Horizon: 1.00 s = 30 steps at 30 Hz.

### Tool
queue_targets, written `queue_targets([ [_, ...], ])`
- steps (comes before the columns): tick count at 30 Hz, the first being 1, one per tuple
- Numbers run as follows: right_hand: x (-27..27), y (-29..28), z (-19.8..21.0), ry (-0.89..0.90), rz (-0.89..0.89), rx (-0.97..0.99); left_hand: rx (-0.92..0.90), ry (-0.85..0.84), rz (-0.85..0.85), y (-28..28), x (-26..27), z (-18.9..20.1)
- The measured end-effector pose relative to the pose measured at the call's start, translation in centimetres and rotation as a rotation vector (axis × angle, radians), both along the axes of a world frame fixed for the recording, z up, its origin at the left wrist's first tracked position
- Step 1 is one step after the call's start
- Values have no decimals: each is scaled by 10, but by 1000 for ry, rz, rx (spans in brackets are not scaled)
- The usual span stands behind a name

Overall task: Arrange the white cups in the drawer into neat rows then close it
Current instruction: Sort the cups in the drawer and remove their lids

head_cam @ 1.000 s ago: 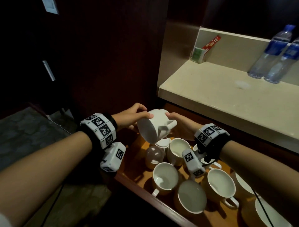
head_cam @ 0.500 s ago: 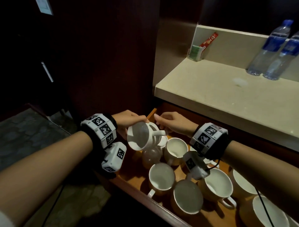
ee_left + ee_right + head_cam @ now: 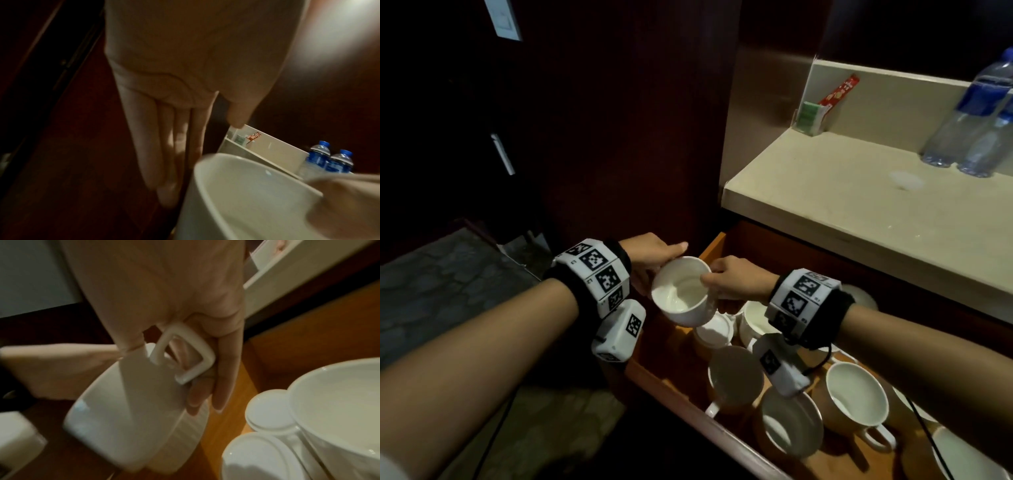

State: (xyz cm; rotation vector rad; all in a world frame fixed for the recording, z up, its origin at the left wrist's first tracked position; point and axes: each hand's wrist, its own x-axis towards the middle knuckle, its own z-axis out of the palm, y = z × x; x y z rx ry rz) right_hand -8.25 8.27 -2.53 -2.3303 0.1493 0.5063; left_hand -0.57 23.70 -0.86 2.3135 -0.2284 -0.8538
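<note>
Pinching one cup [image 3: 683,291] by its handle, the right hand [image 3: 736,282] lifts it over the open drawer [image 3: 671,387]; the left hand [image 3: 650,255], fingers straight, seemingly steadies it; other cups [image 3: 854,397] lie unsorted.

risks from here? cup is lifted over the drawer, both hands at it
1. The held cup hangs tilted over the crowded cups in the drawer; a slip would likely knock or chip the cups below.
2. The right hand holds it by the handle only, while the left hand lies flat beside it, so support looks thin.
3. Free floor space at the back left is tight; setting down may bump the upturned cup.
</note>
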Motion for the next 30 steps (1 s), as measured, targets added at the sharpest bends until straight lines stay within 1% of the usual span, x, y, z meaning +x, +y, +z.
queue_targets([
  [2, 1, -1, -6, 66, -8, 91, -44, -31, 83, 8, 5, 0],
  [5, 2, 3, -13, 127, 37, 99, -81, -42, 129, 18, 11, -4],
  [12, -3, 27, -29, 182, 223, -119, -136, -42, 141, 24, 12, -13],
  [16, -4, 28, -40, 201, 213, -156, -149, -41, 138, 25, 12, -14],
  [19, -3, 27, -47, 184, 223, -192, -151, -39, 129, 25, 12, -16],
  [23, -4, 29, -62, 89, 273, -305, -151, -33, 104, 24, 11, -17],
  [30, -2, 27, -80, 84, 262, -311, -105, -16, 29, 21, 14, -19],
])
